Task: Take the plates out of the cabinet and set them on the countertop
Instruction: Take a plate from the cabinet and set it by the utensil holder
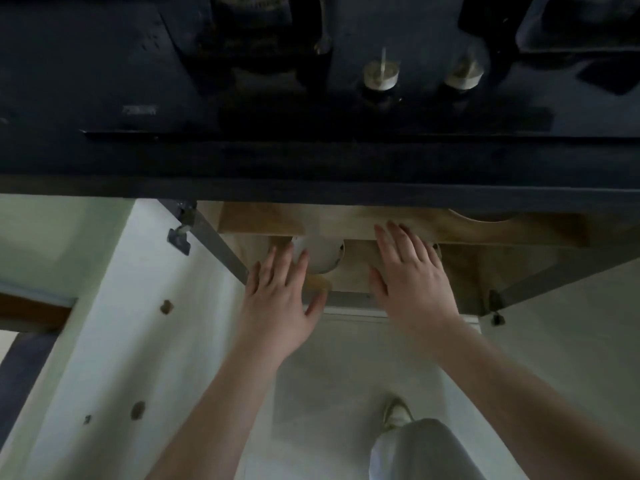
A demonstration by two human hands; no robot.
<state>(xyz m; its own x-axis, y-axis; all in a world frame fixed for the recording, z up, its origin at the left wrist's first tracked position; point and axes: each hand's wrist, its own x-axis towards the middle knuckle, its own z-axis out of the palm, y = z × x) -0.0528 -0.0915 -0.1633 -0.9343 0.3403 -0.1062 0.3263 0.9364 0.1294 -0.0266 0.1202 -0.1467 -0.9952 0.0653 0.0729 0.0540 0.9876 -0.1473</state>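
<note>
A white plate (320, 252) lies on a wooden shelf inside the open cabinet (363, 271), under the dark countertop (311, 157). Only part of the plate shows between my hands; another rim edge peeks out by my right hand. My left hand (282, 292) reaches into the cabinet with fingers straight and spread, fingertips at the plate's left edge. My right hand (412, 271) hovers flat and spread over the shelf, just right of the plate, holding nothing.
The white cabinet door (114, 323) stands open at the left, hinge at its top. A second door edge (554, 278) angles out on the right. Two round knobs (381, 76) and dark cookware sit on the countertop. My leg and shoe (398, 415) stand on the pale floor.
</note>
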